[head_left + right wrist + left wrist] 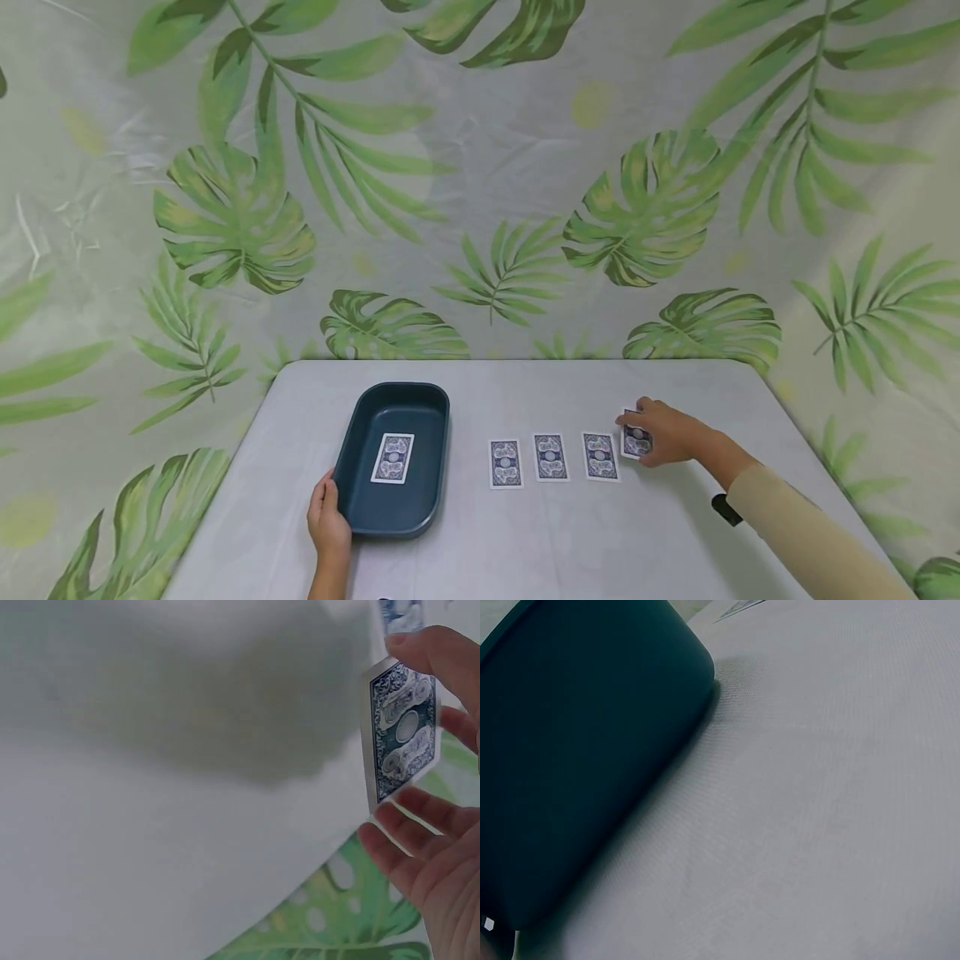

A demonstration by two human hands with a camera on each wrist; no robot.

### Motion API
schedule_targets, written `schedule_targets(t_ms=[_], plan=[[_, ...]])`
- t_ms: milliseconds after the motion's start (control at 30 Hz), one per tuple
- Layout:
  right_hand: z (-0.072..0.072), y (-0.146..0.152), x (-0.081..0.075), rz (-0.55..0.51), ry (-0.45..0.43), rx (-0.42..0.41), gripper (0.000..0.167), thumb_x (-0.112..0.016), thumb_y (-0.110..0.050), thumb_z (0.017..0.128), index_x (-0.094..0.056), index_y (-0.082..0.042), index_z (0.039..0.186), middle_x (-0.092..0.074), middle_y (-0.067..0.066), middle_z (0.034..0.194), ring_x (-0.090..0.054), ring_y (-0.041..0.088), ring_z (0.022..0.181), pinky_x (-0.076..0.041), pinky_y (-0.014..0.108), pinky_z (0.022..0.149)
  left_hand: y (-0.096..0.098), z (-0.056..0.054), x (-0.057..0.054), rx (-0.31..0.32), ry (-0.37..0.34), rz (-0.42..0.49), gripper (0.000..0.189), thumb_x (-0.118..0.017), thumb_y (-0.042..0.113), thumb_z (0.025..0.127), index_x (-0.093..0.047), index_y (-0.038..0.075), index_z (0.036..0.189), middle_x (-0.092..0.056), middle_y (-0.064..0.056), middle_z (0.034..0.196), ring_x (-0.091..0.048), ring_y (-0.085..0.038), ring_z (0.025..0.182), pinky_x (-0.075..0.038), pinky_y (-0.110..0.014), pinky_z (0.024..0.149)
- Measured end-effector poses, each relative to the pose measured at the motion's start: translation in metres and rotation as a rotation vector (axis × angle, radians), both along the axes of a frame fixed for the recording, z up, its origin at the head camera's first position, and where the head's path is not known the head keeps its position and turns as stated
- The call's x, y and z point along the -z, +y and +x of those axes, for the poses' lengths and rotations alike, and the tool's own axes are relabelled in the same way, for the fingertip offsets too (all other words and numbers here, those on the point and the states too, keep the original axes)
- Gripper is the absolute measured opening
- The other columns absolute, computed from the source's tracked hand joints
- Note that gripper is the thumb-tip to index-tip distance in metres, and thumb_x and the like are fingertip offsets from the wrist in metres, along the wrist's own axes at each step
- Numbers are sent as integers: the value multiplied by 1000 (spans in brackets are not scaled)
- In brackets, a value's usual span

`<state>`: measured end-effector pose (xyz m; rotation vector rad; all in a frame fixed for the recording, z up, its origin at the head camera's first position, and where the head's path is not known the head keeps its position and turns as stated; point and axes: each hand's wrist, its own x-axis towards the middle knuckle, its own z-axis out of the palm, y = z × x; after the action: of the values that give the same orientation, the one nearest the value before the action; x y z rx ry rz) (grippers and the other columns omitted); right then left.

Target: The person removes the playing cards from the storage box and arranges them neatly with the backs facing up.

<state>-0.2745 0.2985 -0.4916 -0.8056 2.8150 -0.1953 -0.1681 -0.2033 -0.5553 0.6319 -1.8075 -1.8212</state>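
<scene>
My left hand (330, 521) grips the near left side of a dark teal tray (390, 527). Inside the tray lies one playing card (392, 458) with a blue patterned back. At the right, my right hand (670, 432) holds another blue-backed playing card (636, 442) by its edges, thumb at one end and fingers at the other. The right wrist view shows this card (405, 731) tilted between thumb and fingers. A row of three more cards lies back up: a left one (506, 464), a middle one (551, 457) and a right one (601, 457), nearest the held card.
A white cloth covers the table (555, 542). Its far edge meets a leaf-patterned curtain (510, 167). The tray's outer wall (577, 750) fills the left of the left wrist view. A dark band (726, 510) shows at the right wrist, beside the beige sleeve (810, 533).
</scene>
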Motion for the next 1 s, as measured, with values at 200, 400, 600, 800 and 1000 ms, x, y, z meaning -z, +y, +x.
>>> schedule_targets(t_ms=[200, 400, 600, 800, 1000], plan=[[7, 14, 9, 34, -55, 21, 60, -80, -25, 66, -58, -11, 120, -48, 21, 111, -50, 30, 94, -44, 48, 81, 1, 0, 0, -5, 31, 3, 42, -35, 18, 100, -44, -15, 124, -42, -32, 129, -40, -25, 117, -29, -15, 89], [11, 24, 17, 39, -51, 28, 59, -81, -25, 64, -59, -11, 117, -49, 18, 107, -50, 28, 89, -44, 47, 78, 0, 0, 0, 1, 14, 5, 42, -34, 20, 101, -45, -13, 125, -42, -30, 129, -42, -13, 112, -28, -16, 90], [12, 34, 25, 61, -80, 68, 59, -80, -26, 63, -59, -14, 117, -48, 17, 108, -49, 27, 89, -43, 47, 78, -1, 0, 2, 0, 12, 2, 41, -34, 18, 100, -45, -13, 124, -42, -31, 129, -42, -12, 113, -28, -13, 88], [13, 39, 30, 51, -97, 100, 61, -80, -25, 61, -59, -13, 118, -48, 18, 111, -49, 27, 91, -43, 47, 79, -2, 0, -1, 14, 16, -6, 42, -33, 18, 101, -44, -13, 125, -42, -30, 130, -41, -17, 117, -28, -14, 89], [13, 39, 32, 22, -107, 103, 64, -82, -24, 60, -59, -13, 119, -48, 18, 111, -50, 28, 92, -43, 48, 80, -1, 1, 0, 11, 13, -1, 42, -33, 19, 101, -45, -13, 125, -42, -30, 129, -41, -12, 113, -28, -14, 89]])
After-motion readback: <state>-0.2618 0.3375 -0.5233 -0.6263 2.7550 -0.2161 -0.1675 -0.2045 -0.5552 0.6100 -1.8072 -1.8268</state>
